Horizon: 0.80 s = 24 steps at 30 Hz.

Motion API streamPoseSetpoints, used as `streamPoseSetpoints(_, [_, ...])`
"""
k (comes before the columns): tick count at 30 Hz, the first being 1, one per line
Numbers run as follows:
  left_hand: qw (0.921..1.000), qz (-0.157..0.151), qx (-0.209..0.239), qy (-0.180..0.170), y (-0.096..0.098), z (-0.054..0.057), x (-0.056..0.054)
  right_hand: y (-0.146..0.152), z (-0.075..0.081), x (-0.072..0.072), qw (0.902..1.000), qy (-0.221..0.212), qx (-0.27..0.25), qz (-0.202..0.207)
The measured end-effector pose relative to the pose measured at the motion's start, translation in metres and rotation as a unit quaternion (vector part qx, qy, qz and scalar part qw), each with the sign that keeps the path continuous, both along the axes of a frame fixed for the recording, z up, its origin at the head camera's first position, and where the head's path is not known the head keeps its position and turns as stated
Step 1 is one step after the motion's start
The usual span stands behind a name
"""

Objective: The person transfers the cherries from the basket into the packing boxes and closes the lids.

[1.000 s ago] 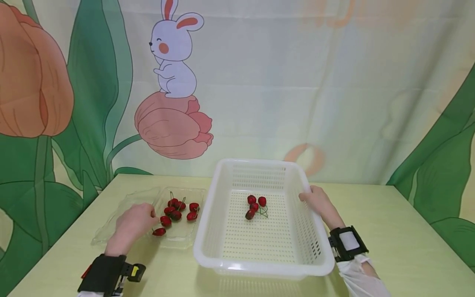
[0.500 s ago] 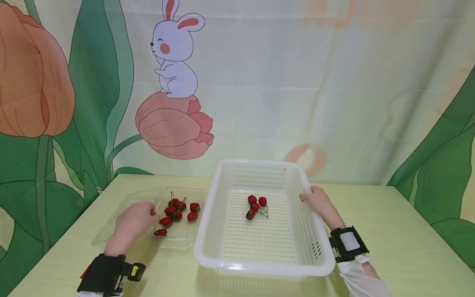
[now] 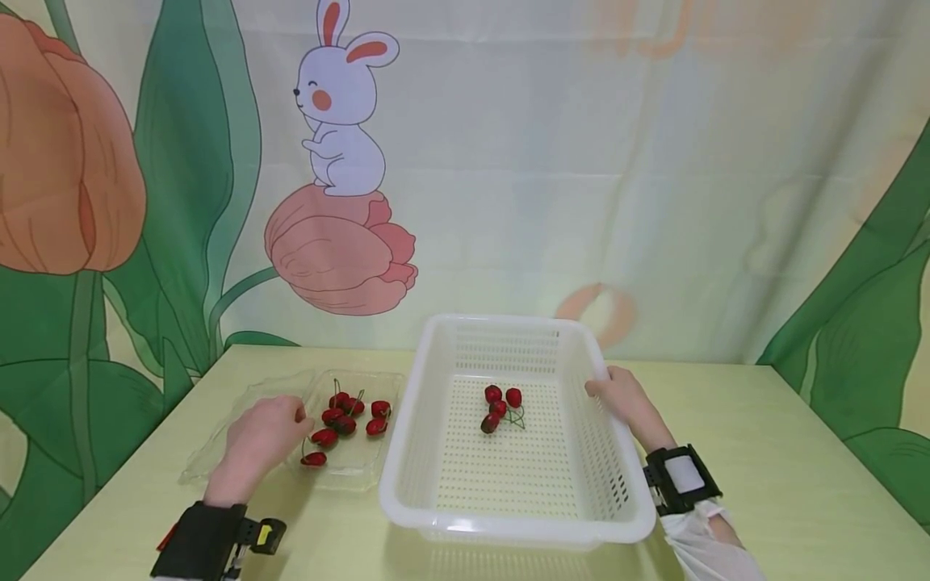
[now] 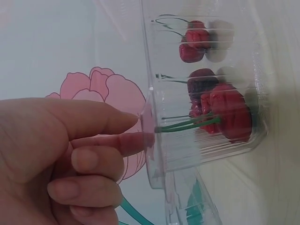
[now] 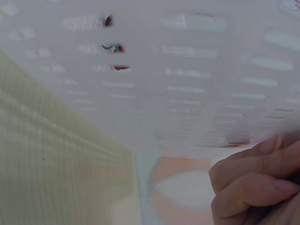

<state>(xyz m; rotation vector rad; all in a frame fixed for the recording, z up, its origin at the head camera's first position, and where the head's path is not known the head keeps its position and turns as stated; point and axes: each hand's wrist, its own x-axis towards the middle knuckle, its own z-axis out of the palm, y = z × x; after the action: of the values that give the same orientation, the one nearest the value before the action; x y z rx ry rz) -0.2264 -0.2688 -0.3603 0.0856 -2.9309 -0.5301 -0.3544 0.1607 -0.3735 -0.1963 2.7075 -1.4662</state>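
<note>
My left hand (image 3: 265, 440) pinches the rim of a clear plastic box (image 3: 352, 476), thumb and index fingertip right at its edge in the left wrist view. Several red cherries (image 3: 345, 425) with green stems lie in this box. One cherry (image 3: 314, 459) sits close under the fingertips, its stem pointing up towards them. With thumb inside and fingers outside, my right hand (image 3: 626, 403) grips the right rim of a white perforated basket (image 3: 516, 523). Several cherries (image 3: 494, 408) are grouped on the basket floor. In the right wrist view, curled fingers (image 5: 248, 183) show beside the basket's slotted wall.
The box's clear lid (image 3: 218, 452) lies spread out to the left, partly under my left hand. Both containers stand side by side on a pale yellow table (image 3: 785, 468). Behind the table hangs a curtain (image 3: 501, 161) printed with a rabbit and tulips.
Both hands stay nearly where they were. The cherry nearest my left fingers has turned slightly, and its stem now points up. The basket and its cherries keep their places.
</note>
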Motion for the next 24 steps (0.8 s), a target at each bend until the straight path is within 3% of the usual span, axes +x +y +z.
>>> streamPoseSetpoints(8, [0.9999, 0.014, 0.006, 0.008, 0.003, 0.002, 0.000, 0.001, -0.001, 0.000, 1.0000, -0.002, -0.007, 0.002])
streamPoseSetpoints(24, [0.9990, 0.002, -0.003, 0.044, 0.016, 0.012, 0.002, 0.001, 0.000, -0.001, 1.0000, 0.001, -0.002, -0.001])
